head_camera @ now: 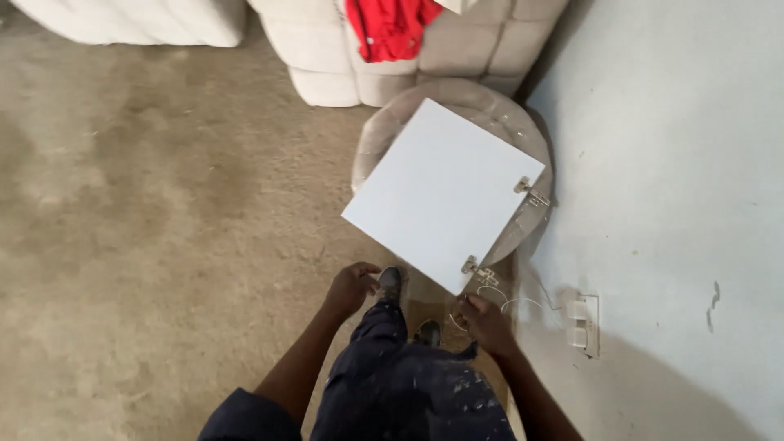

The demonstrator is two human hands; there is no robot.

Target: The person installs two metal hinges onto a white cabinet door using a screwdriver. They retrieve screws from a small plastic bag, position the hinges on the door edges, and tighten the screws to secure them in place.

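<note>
A bare, stained concrete floor (147,204) fills the left of the view, with pale wrapped bundles (131,18) stacked along the top edge and a red cloth (390,28) draped over the cushioned stack beside them. Lower down, the left hand (349,288) hangs over the floor with fingers curled loosely inward and nothing in it, just beside a dark shoe (390,283). Right of it, a white square panel (445,194) lies flat on a round plastic-wrapped stool (523,131), turned like a diamond: one corner points toward the person's feet, the opposite one toward the cushions. Its sides look about equal, so no long axis shows. Two metal hinges (531,192) sit along its lower right edge, which faces the wall. The right hand (483,320) is just below the nearer hinge, fingers bent around thin pale wire (510,302); whether it truly pinches the wire I cannot tell. Farthest right, a light grey wall (678,163) carries a white socket (585,324).
</note>
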